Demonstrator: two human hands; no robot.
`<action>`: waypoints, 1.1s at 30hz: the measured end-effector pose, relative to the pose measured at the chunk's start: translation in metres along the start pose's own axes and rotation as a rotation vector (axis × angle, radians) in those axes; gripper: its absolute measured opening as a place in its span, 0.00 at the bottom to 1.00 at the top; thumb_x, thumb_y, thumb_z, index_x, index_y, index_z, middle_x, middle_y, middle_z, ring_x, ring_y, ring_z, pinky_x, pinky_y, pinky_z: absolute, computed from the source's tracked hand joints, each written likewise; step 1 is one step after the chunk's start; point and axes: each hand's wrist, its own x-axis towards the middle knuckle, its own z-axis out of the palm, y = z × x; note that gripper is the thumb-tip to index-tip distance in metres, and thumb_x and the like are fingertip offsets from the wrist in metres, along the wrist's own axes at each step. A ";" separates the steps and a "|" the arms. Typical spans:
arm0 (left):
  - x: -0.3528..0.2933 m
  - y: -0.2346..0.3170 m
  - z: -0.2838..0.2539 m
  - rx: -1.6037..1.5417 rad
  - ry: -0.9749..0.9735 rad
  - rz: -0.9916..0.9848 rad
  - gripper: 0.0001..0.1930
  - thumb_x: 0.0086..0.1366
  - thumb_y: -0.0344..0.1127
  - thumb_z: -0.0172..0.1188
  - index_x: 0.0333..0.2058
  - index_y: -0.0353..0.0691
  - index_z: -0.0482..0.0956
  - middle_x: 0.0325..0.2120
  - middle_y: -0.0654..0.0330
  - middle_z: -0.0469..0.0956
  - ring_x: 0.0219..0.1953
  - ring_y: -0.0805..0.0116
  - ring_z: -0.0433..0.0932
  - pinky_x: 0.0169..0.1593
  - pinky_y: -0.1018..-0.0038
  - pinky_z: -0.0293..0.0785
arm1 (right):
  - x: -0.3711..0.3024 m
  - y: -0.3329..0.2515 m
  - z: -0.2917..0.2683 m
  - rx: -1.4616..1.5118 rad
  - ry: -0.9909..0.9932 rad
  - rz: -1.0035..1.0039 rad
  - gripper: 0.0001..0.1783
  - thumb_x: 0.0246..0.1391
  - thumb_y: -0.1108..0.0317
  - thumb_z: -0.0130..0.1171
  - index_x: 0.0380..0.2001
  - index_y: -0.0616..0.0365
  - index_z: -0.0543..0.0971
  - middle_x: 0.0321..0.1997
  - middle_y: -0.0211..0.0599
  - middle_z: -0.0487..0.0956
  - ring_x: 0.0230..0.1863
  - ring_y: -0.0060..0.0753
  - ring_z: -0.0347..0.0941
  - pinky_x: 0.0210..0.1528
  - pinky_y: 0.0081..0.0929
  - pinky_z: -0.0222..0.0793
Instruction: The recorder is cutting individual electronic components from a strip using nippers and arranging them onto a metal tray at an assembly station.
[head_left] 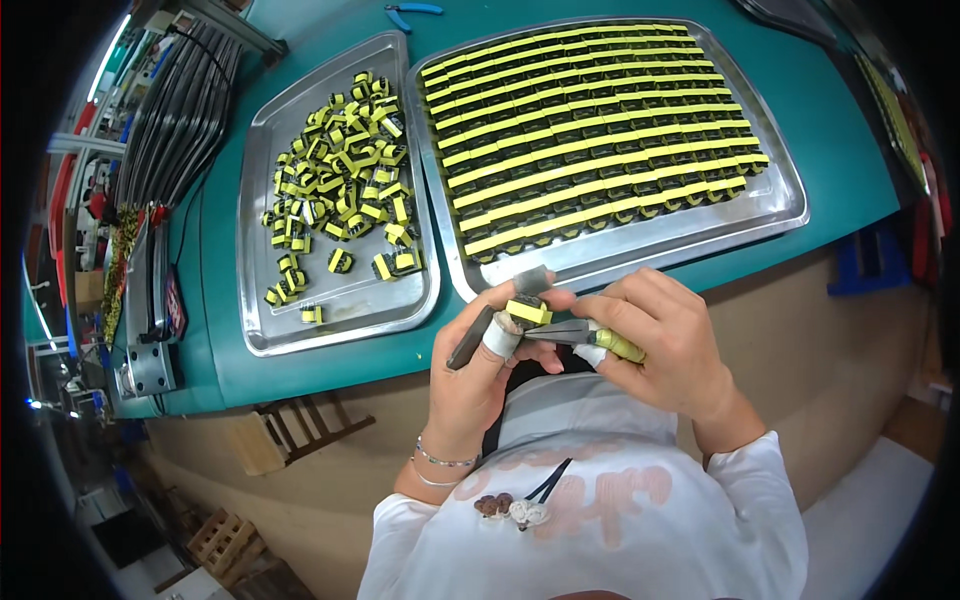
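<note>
Just in front of the bench edge, my left hand [470,372] pinches a small black transformer wrapped in yellow tape [530,311]. White tape wraps the left thumb, and grey coverings [531,281] show around the fingertips. From the right, my right hand [665,340] grips grey tweezers [570,333] with yellow-green wrapping at the grip. Their narrow tips point left, close below the transformer; whether they touch it I cannot tell. Beyond both hands lies a metal tray [640,260] with neat rows of similar yellow-and-black pieces.
A second metal tray [365,312] to the left holds a loose heap of such pieces [345,170]. Blue-handled cutters [412,10] lie at the far edge of the green bench top [215,300]. Stacked black trays [180,110] and a metal fixture [150,370] stand at left.
</note>
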 end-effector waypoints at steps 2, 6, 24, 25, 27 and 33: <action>0.000 -0.002 0.001 0.033 0.047 0.011 0.29 0.64 0.45 0.55 0.52 0.25 0.64 0.42 0.44 0.74 0.29 0.72 0.76 0.29 0.77 0.77 | 0.000 0.002 0.001 0.025 0.013 0.014 0.20 0.26 0.74 0.60 0.32 0.60 0.79 0.25 0.36 0.73 0.27 0.39 0.69 0.30 0.32 0.66; 0.000 -0.004 0.001 -0.011 0.050 0.053 0.28 0.62 0.44 0.58 0.52 0.26 0.64 0.41 0.47 0.74 0.31 0.74 0.75 0.28 0.79 0.77 | 0.000 0.002 -0.002 0.064 0.003 0.030 0.19 0.27 0.74 0.59 0.32 0.60 0.78 0.25 0.36 0.73 0.27 0.39 0.70 0.30 0.32 0.67; -0.007 -0.009 0.007 0.087 0.162 0.130 0.27 0.57 0.38 0.63 0.50 0.26 0.67 0.40 0.50 0.74 0.35 0.68 0.77 0.35 0.73 0.82 | -0.008 0.001 -0.005 0.043 0.018 0.068 0.17 0.33 0.72 0.62 0.34 0.57 0.78 0.29 0.32 0.73 0.32 0.37 0.69 0.35 0.33 0.66; -0.007 -0.009 0.007 0.118 0.171 0.161 0.26 0.56 0.37 0.64 0.49 0.27 0.68 0.40 0.50 0.74 0.35 0.68 0.77 0.35 0.73 0.82 | -0.009 0.002 -0.004 0.042 0.018 0.065 0.17 0.33 0.72 0.63 0.34 0.57 0.78 0.28 0.32 0.73 0.31 0.37 0.69 0.34 0.32 0.66; -0.008 -0.011 0.007 0.138 0.184 0.185 0.25 0.56 0.36 0.65 0.47 0.27 0.68 0.40 0.50 0.74 0.34 0.68 0.77 0.34 0.73 0.82 | -0.010 0.001 -0.004 0.041 0.020 0.063 0.17 0.33 0.72 0.63 0.34 0.57 0.78 0.28 0.32 0.72 0.31 0.37 0.69 0.34 0.32 0.66; -0.009 -0.014 0.011 0.152 0.226 0.235 0.22 0.55 0.33 0.65 0.46 0.29 0.70 0.39 0.50 0.74 0.33 0.69 0.78 0.32 0.73 0.82 | -0.014 0.003 0.000 0.022 0.016 0.063 0.16 0.32 0.74 0.60 0.32 0.61 0.78 0.24 0.36 0.73 0.27 0.39 0.69 0.30 0.31 0.66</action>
